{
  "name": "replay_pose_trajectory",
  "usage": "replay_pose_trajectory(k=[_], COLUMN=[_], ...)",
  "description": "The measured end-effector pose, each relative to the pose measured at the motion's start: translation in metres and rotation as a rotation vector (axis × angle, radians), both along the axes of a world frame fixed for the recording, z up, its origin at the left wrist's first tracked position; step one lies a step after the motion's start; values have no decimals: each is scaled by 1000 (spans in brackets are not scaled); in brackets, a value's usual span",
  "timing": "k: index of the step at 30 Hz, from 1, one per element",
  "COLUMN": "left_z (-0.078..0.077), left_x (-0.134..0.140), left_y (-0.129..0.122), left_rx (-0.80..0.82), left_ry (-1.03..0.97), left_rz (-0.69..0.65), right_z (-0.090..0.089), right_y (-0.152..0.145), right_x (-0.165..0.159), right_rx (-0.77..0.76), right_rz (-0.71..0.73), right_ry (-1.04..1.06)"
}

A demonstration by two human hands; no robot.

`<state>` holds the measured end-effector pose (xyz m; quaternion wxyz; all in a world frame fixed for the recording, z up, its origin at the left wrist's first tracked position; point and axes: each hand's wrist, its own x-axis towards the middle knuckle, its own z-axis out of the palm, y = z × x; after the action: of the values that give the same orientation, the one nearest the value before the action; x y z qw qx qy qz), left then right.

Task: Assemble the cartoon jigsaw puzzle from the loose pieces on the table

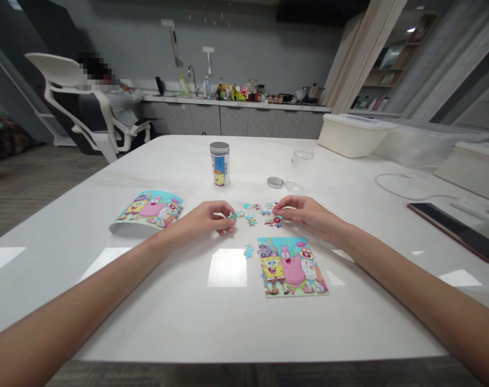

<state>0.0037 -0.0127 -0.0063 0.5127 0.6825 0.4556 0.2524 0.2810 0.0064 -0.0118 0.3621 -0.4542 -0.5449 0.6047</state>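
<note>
My left hand (216, 216) pinches a light-blue jigsaw puzzle piece (232, 216) between thumb and fingers, just above the table. Across from it, the fingertips of my right hand (301, 214) are closed on a puzzle piece at the right edge of a loose group; the fingers partly cover it. Between the hands lie several scattered pieces (251, 220), mostly light blue with bits of red and yellow. Nearer to me is a largely assembled cartoon puzzle (293, 269), its upper left edge uneven. One loose blue piece (248, 251) lies by that corner.
A curled picture sheet (150, 208) rests left of my left forearm. Farther back stand a lidded jar (220, 165), a metal lid (275, 182) and a clear container (303, 155). Storage boxes (351, 137), a cable and a phone (456, 228) are at right. A person sits at the back left.
</note>
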Motion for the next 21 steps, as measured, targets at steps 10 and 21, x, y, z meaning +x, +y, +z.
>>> replay_pose_trajectory(k=[10, 21], left_z=[6, 4], left_x=[1, -1], left_y=[-1, 0], left_rx=[-1, 20], left_ry=[68, 36], left_rz=[16, -25], right_z=[0, 1], right_y=[2, 0], right_x=[2, 1], right_rx=[-50, -29], right_rz=[18, 6], right_ry=[67, 36])
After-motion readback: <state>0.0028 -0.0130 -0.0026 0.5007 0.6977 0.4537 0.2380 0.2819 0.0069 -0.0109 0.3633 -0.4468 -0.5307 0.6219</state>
